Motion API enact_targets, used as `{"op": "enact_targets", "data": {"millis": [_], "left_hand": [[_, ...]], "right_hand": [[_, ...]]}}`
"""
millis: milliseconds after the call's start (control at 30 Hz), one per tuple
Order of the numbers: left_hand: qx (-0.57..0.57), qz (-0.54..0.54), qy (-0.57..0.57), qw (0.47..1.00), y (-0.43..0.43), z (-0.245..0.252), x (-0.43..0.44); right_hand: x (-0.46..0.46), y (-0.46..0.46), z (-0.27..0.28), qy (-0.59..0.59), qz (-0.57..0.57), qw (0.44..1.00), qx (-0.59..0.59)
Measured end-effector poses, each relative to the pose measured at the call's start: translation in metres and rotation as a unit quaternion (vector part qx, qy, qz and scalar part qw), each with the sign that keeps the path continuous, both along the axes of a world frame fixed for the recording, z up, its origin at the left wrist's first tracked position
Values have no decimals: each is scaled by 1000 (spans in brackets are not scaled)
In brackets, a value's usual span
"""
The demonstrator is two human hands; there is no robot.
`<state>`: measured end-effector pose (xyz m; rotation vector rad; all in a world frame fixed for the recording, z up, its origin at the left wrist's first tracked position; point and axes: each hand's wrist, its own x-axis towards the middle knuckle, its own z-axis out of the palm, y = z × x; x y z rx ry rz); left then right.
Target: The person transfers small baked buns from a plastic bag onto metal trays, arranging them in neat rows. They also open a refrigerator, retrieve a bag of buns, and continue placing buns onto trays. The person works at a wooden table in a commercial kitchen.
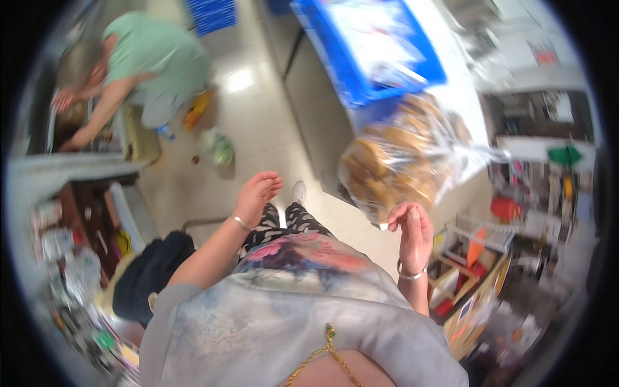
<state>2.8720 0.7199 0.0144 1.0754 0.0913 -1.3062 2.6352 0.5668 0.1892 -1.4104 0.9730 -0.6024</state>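
Both of my hands are raised in front of my body, each with a silver bangle at the wrist. My left hand (258, 196) hangs over the tiled floor with bent fingers and holds nothing that I can see. My right hand (413, 232) has curled fingers just below a clear plastic bag of brown food pieces (394, 157); whether it touches the bag I cannot tell, and its palm is partly hidden. The bag lies at the end of a white table (464, 87), its gathered neck pointing right. Beyond it stands a blue plastic crate (355, 96) holding clear plastic packaging.
At the upper left a person in a green shirt (154, 51) crouches, reaching into a low container. A bag with something green (217, 147) and an orange bag (196, 110) lie on the floor. Dark cloth (154, 275) hangs at the left; a wooden shelf unit (476, 295) stands right.
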Motion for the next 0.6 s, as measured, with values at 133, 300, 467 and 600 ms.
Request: {"op": "enact_targets", "data": {"millis": [133, 300, 467, 600], "left_hand": [[-12, -66, -71, 995, -34, 25, -8], [-96, -178, -233, 951, -85, 84, -27], [-180, -227, -449, 845, -162, 141, -67], [-131, -230, -581, 770, -225, 165, -125]], "right_hand": [[-45, -23, 5, 56, -109, 976, -180], [-84, -76, 3, 50, -185, 956, -221], [-106, -139, -17, 9, -188, 952, -242], [-136, -171, -34, -41, -137, 971, -189]]}}
